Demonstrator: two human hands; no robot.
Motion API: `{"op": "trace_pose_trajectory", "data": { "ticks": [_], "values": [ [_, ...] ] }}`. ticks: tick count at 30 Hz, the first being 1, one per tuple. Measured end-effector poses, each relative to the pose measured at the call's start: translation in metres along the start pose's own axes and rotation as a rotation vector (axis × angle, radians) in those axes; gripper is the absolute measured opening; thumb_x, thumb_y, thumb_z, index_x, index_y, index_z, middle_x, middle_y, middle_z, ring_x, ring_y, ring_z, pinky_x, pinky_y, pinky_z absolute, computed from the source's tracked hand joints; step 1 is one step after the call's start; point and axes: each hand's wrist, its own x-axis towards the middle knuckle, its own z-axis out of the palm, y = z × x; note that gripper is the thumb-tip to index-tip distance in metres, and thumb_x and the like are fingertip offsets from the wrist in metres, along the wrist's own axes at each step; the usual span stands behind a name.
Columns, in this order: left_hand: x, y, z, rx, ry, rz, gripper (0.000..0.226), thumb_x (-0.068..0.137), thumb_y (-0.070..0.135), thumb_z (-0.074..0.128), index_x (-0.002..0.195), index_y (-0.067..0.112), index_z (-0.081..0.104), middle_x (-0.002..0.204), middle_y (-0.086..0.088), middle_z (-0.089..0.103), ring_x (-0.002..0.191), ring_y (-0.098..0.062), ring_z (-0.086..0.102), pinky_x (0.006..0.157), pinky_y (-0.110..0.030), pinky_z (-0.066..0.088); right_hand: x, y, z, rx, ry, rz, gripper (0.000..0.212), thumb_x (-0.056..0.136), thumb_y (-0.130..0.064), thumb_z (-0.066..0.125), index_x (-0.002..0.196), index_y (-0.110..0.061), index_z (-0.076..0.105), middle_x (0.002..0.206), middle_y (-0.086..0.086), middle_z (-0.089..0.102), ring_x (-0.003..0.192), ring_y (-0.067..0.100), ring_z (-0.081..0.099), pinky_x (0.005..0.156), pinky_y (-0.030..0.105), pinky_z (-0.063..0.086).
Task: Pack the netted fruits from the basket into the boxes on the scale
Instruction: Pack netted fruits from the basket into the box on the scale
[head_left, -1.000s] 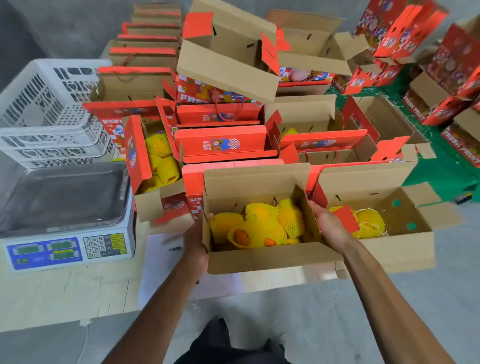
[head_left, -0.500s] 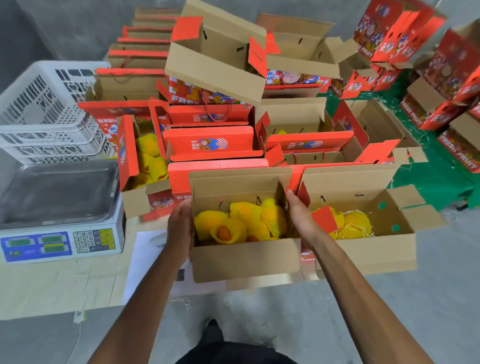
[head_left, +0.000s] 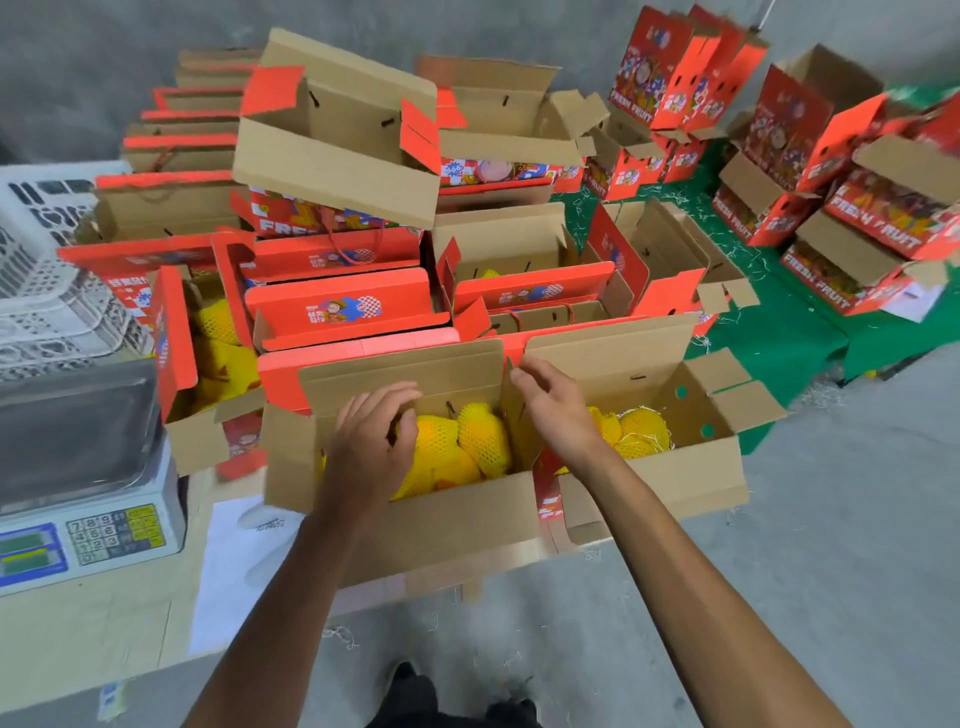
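Well over a dozen open red-and-brown cartons crowd the table; three nearest show yellow netted fruits (head_left: 480, 439), the front box (head_left: 441, 514) holding at least three. One scale (head_left: 78, 467) and stacked white baskets (head_left: 41, 291) stand left. Two hands hover over the front box: left hand (head_left: 371, 447) loosely curled above the fruit, right hand (head_left: 556, 405) relaxed by its right wall, both holding nothing.
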Motion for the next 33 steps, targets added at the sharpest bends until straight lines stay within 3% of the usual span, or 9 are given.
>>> {"op": "trace_pose_trajectory", "data": {
  "ticks": [3,6,11,16,18,21,24,28,33],
  "values": [
    [0.008,0.013,0.012,-0.077,-0.011,-0.038,0.025,0.092,0.006,0.058,0.112,0.009,0.073,0.121,-0.002,0.072,0.112,-0.028,0.065,0.099,-0.049,0.050,0.003,-0.009,-0.015,0.098,0.062,-0.009,0.036,0.105,-0.020,0.058,0.138,-0.007,0.061,0.134,0.009,0.065,0.117,0.007,0.060,0.104,0.016,0.044],
    [0.013,0.026,0.022,-0.163,-0.058,-0.055,0.026,0.094,0.006,0.059,0.117,0.010,0.071,0.123,0.000,0.069,0.116,-0.025,0.063,0.102,-0.050,0.050,0.004,-0.010,-0.031,0.135,0.103,-0.023,0.035,0.104,-0.020,0.059,0.136,-0.006,0.061,0.131,0.011,0.067,0.105,-0.005,0.064,0.099,0.011,0.046],
    [0.026,0.043,0.034,-0.201,-0.083,-0.043,0.027,0.098,0.011,0.057,0.121,0.020,0.067,0.125,0.011,0.066,0.121,-0.014,0.059,0.105,-0.046,0.047,0.005,-0.004,-0.059,0.159,0.129,-0.019,0.041,0.105,-0.019,0.057,0.143,-0.006,0.056,0.136,0.010,0.063,0.129,0.020,0.058,0.117,0.038,0.041],
    [0.039,0.064,0.050,-0.228,-0.091,-0.046,0.027,0.099,0.009,0.058,0.122,0.021,0.067,0.125,0.012,0.065,0.121,-0.008,0.057,0.106,-0.032,0.045,0.014,0.005,-0.087,0.153,0.144,-0.021,0.037,0.105,-0.017,0.057,0.141,-0.006,0.057,0.120,0.002,0.069,0.103,0.000,0.063,0.100,0.015,0.047],
    [0.043,0.070,0.057,-0.231,-0.069,-0.027,0.027,0.099,0.009,0.059,0.122,0.022,0.066,0.124,0.014,0.064,0.120,-0.004,0.055,0.105,-0.024,0.042,0.022,0.007,-0.096,0.150,0.136,-0.019,0.037,0.105,-0.019,0.057,0.141,-0.009,0.058,0.109,-0.008,0.069,0.101,-0.001,0.064,0.105,0.021,0.048],
    [0.052,0.076,0.064,-0.243,-0.057,-0.022,0.028,0.098,0.009,0.059,0.120,0.024,0.066,0.123,0.016,0.064,0.119,-0.002,0.056,0.103,-0.013,0.039,0.036,0.009,-0.106,0.130,0.118,-0.032,0.038,0.105,-0.025,0.058,0.141,-0.014,0.058,0.123,-0.001,0.067,0.121,0.015,0.060,0.115,0.035,0.044],
    [0.064,0.075,0.066,-0.227,-0.057,-0.028,0.029,0.099,0.011,0.058,0.122,0.027,0.065,0.125,0.015,0.064,0.123,-0.004,0.056,0.106,-0.015,0.038,0.051,0.009,-0.110,0.113,0.121,-0.032,0.034,0.104,-0.028,0.060,0.136,-0.019,0.061,0.124,-0.005,0.067,0.120,0.012,0.061,0.112,0.030,0.044],
    [0.098,0.072,0.073,-0.226,-0.049,-0.023,0.029,0.099,0.012,0.059,0.124,0.025,0.065,0.128,0.014,0.064,0.126,-0.007,0.056,0.110,-0.027,0.043,0.083,0.008,-0.117,0.070,0.136,-0.077,0.027,0.104,-0.024,0.060,0.130,-0.019,0.065,0.111,-0.022,0.064,0.107,-0.009,0.058,0.085,0.000,0.042],
    [0.146,0.061,0.096,-0.171,-0.101,-0.050,0.030,0.100,0.019,0.059,0.129,0.028,0.061,0.130,0.014,0.060,0.122,-0.003,0.054,0.104,-0.027,0.045,0.129,0.005,-0.128,-0.004,0.166,-0.138,0.022,0.103,-0.019,0.060,0.123,-0.018,0.067,0.102,-0.021,0.068,0.091,-0.018,0.061,0.076,0.000,0.045]
  ]
}}
